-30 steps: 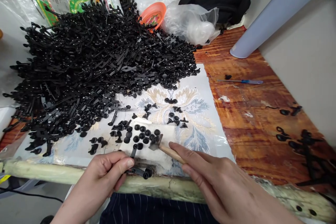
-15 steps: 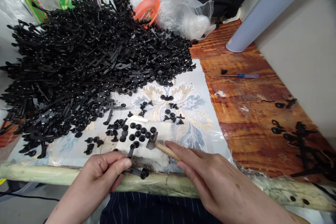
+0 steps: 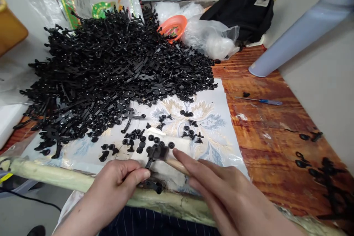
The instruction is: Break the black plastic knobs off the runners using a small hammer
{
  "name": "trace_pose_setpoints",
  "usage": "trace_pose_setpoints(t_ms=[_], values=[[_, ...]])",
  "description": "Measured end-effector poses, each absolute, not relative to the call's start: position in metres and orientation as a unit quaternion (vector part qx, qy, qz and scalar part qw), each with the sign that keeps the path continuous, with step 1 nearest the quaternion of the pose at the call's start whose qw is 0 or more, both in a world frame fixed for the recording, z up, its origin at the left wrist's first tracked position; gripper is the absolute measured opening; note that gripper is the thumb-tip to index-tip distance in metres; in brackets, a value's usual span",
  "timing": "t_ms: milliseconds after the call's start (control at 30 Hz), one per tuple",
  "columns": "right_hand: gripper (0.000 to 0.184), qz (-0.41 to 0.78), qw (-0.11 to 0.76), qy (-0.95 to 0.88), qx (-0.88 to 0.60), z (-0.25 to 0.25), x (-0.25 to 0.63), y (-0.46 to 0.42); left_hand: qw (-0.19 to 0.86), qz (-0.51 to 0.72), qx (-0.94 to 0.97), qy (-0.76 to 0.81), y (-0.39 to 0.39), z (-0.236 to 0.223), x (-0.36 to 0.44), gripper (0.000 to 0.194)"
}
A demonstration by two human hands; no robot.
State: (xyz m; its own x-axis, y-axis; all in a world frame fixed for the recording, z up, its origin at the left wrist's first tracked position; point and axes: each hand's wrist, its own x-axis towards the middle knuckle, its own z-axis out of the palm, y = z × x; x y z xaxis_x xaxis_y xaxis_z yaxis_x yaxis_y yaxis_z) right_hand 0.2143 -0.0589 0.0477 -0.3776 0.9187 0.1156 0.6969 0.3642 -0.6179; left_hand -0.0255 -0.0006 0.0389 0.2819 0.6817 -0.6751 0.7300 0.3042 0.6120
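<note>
Left fingers clamp a black plastic clip; right fingers grip a hammer that could slip and hit them.

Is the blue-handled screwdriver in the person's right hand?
No, the screwdriver lies on the wooden tabletop; the right hand holds a wooden-handled hammer.

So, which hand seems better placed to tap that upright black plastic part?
Probably the right hand: it holds the small wooden-handled hammer, whose head sits right at the top of the black plastic part. The left hand has no tool and lies beside the part, perhaps steadying it.
</note>
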Motion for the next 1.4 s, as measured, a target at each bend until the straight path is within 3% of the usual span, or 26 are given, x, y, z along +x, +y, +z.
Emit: trace_pose_setpoints(t_ms=[100,267,433,567,733,833,1100,1300,1400], values=[[0.052,0.229,0.25,-0.803,-0.489,0.048,0.216,-0.058,0.538,-0.019,0.601,0.59,0.0,0.038,-0.027,0.035],[0.056,0.234,0.148,-0.828,-0.488,0.041,0.214,-0.058,0.532,-0.025,0.615,0.582,0.004,0.034,-0.031,0.04],[0.059,0.231,0.199,-0.815,-0.493,0.043,0.215,-0.059,0.529,-0.034,0.618,0.581,0.008,0.033,-0.031,0.038],[0.058,0.259,0.151,-0.811,-0.502,0.042,0.209,-0.06,0.539,-0.036,0.616,0.573,0.011,0.035,-0.029,0.038],[0.055,0.251,0.188,-0.8,-0.512,0.038,0.204,-0.063,0.546,-0.029,0.62,0.563,0.012,0.032,-0.03,0.037],[0.056,0.257,0.161,-0.812,-0.499,0.034,0.204,-0.065,0.554,-0.019,0.628,0.546,0.014,0.03,-0.032,0.037],[0.022,0.473,0.263,-0.618,-0.57,0.058,0.197,-0.033,0.469,-0.03,0.739,0.483,0.01,0.045,-0.034,0.041],[0.01,0.699,0.161,-0.51,-0.474,0.049,0.175,-0.024,0.359,-0.061,0.861,0.356,-0.003,0.069,-0.03,0.037],[0.011,0.707,0.158,-0.492,-0.483,0.049,0.175,-0.03,0.3,0.061,0.862,0.404,-0.014,0.069,-0.034,0.011]])
